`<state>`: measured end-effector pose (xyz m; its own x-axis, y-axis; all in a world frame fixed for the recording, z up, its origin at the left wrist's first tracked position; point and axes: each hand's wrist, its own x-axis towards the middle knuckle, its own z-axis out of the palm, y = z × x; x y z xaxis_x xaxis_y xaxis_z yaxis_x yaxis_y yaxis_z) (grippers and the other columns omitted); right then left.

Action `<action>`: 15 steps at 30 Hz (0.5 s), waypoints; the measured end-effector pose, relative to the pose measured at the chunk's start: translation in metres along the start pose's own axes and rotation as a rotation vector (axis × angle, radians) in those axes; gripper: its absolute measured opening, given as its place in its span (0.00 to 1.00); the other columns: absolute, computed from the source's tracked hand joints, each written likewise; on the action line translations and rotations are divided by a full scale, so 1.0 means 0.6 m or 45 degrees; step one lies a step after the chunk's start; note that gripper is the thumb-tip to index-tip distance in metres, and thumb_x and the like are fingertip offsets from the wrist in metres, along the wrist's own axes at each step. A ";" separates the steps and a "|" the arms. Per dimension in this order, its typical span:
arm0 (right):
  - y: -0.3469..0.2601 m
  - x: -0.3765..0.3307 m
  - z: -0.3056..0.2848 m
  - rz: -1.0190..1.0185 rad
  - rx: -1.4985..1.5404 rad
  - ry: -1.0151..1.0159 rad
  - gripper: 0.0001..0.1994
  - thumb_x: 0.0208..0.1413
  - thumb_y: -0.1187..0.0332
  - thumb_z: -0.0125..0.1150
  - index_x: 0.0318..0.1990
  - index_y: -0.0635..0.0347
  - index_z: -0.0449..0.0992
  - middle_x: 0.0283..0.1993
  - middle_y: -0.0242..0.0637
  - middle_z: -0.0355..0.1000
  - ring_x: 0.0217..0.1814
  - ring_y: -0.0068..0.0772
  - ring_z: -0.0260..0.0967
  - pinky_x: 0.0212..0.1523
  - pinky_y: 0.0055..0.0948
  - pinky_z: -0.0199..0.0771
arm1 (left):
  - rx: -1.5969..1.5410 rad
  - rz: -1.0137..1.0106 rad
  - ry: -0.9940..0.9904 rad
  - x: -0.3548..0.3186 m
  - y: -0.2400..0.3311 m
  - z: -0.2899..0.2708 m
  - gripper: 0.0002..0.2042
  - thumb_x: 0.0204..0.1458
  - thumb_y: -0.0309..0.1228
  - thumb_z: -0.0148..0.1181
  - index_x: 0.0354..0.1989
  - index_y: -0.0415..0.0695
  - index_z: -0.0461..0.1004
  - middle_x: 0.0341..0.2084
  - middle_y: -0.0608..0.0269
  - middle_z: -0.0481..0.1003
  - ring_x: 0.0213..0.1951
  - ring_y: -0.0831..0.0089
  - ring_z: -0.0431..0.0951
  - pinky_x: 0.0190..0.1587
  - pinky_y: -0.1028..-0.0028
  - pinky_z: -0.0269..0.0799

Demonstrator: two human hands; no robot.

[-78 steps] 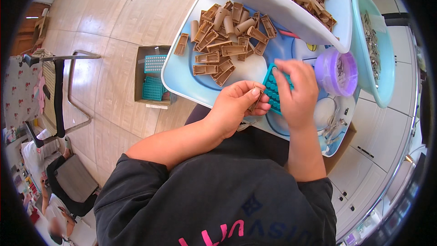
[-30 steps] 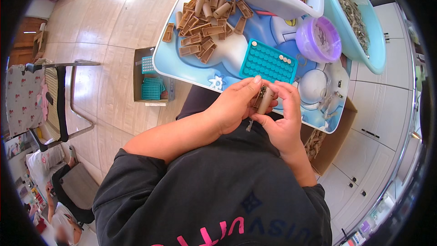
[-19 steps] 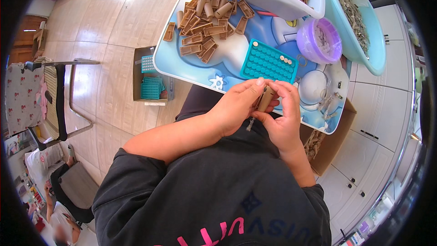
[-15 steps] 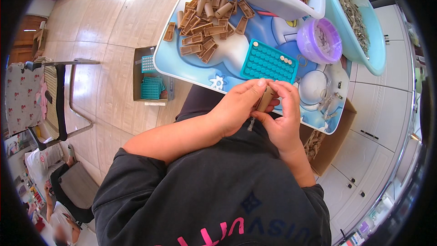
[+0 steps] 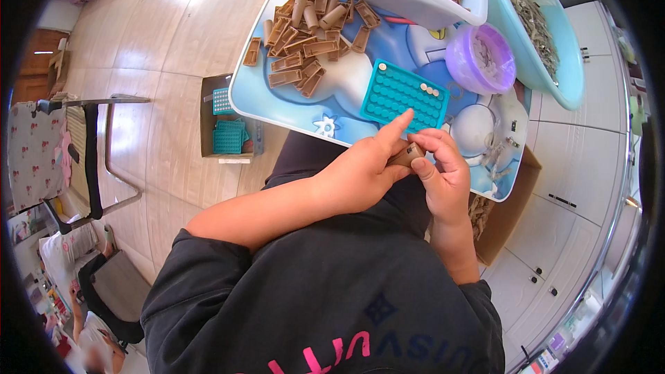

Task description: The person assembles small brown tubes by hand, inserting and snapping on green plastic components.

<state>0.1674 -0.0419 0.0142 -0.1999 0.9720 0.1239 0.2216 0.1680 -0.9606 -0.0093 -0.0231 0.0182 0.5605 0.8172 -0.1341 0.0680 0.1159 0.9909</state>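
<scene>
Close in front of the body, both hands meet over the near edge of the blue cartoon-printed table, so the work sits where the eyes look straight down on it. The right hand is curled shut around a small brown tubular piece, pinching it between thumb and fingers to keep it from turning. The left hand is mostly closed against the same piece, its forefinger stretched out straight and pointing up toward the teal plastic grid tray, which lies just beyond the fingertips on the table (a few pale round bits sit in its cells near the far corner). Farther back lies a loose heap of brown tubular pieces, within reach. A purple round tub stands right of the tray, beside a turquoise basin.
</scene>
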 end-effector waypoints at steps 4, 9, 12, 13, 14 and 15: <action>0.012 -0.006 0.003 0.012 0.263 0.156 0.17 0.52 0.62 0.60 0.42 0.66 0.71 0.44 0.38 0.64 0.44 0.27 0.61 0.46 0.25 0.61 | -0.084 0.018 -0.003 0.000 0.004 -0.003 0.23 0.52 0.19 0.53 0.57 0.36 0.56 0.38 0.53 0.73 0.43 0.77 0.73 0.45 0.76 0.69; 0.012 -0.007 0.017 -0.044 0.379 0.272 0.13 0.55 0.63 0.55 0.39 0.66 0.68 0.41 0.36 0.62 0.43 0.25 0.59 0.47 0.24 0.58 | 0.119 0.065 0.120 -0.006 0.012 -0.001 0.11 0.51 0.21 0.56 0.44 0.35 0.69 0.31 0.57 0.75 0.34 0.78 0.76 0.37 0.78 0.72; 0.011 -0.004 0.026 -0.121 0.324 0.319 0.14 0.56 0.62 0.54 0.40 0.66 0.67 0.41 0.36 0.61 0.43 0.25 0.58 0.47 0.24 0.58 | 0.234 0.209 0.194 -0.004 0.012 0.001 0.09 0.52 0.22 0.56 0.41 0.34 0.69 0.28 0.59 0.75 0.29 0.78 0.76 0.35 0.78 0.72; 0.011 0.000 0.026 -0.107 0.332 0.327 0.14 0.57 0.62 0.53 0.40 0.66 0.67 0.41 0.36 0.61 0.43 0.24 0.58 0.47 0.23 0.58 | 0.260 0.218 0.200 -0.001 0.009 0.000 0.09 0.52 0.22 0.55 0.41 0.34 0.69 0.28 0.60 0.74 0.29 0.78 0.76 0.35 0.78 0.72; 0.011 0.002 0.026 -0.093 0.339 0.335 0.13 0.57 0.63 0.52 0.40 0.66 0.67 0.41 0.36 0.61 0.42 0.24 0.58 0.46 0.23 0.58 | 0.284 0.228 0.205 0.003 0.006 0.000 0.09 0.53 0.22 0.55 0.42 0.34 0.68 0.28 0.61 0.74 0.30 0.78 0.75 0.35 0.78 0.72; 0.013 0.003 0.025 -0.096 0.336 0.338 0.13 0.57 0.63 0.52 0.40 0.66 0.67 0.41 0.36 0.61 0.42 0.24 0.58 0.46 0.23 0.58 | 0.284 0.232 0.202 0.005 0.002 0.000 0.09 0.53 0.22 0.55 0.42 0.34 0.68 0.28 0.61 0.74 0.30 0.78 0.75 0.35 0.78 0.72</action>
<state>0.1547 -0.0413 0.0031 0.0554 0.9732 0.2234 -0.0444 0.2259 -0.9731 -0.0075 -0.0204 0.0188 0.4455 0.8931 0.0633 0.1671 -0.1524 0.9741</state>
